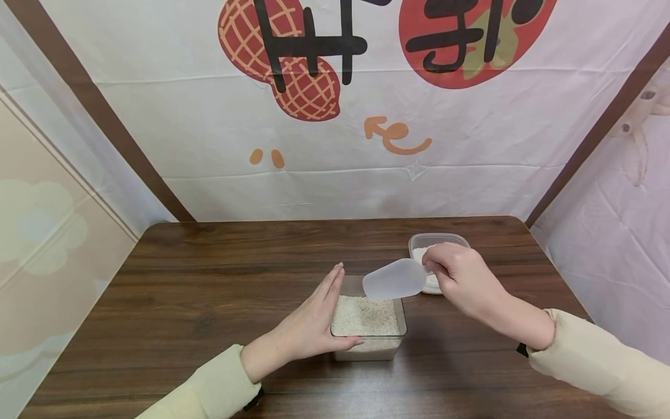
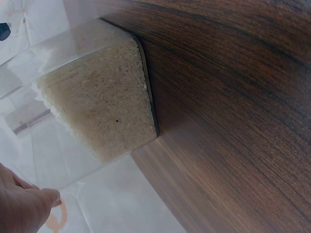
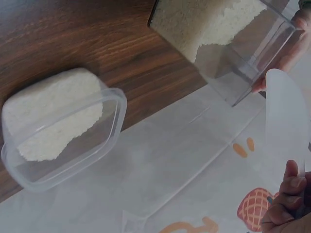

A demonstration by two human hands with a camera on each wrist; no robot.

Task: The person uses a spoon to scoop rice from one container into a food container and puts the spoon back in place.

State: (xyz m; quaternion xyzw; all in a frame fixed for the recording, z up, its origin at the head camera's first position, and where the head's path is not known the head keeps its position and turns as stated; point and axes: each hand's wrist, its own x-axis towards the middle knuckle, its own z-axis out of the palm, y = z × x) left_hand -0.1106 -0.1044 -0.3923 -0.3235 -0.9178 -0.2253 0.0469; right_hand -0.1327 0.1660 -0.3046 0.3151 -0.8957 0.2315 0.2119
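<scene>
My right hand (image 1: 466, 282) pinches the handle of a translucent white scoop (image 1: 394, 280). Its wide blade points left, above a clear square container (image 1: 402, 319) of rice (image 1: 366, 317). Against the container's left side lie the straight fingers of my left hand (image 1: 309, 326), while the thumb stretches along the front rim. Grains show through the clear wall in the left wrist view, where part of the left hand (image 2: 24, 206) is at the lower left. Behind my right hand stands a smaller clear plastic tub (image 3: 120, 104) with white grains (image 3: 56, 109), partly hidden in the head view.
Both containers stand on a dark brown wooden table (image 1: 235, 267), the small tub farther back and to the right. A white printed cloth (image 1: 324, 186) hangs along the table's back edge, and more cloth hangs at both sides.
</scene>
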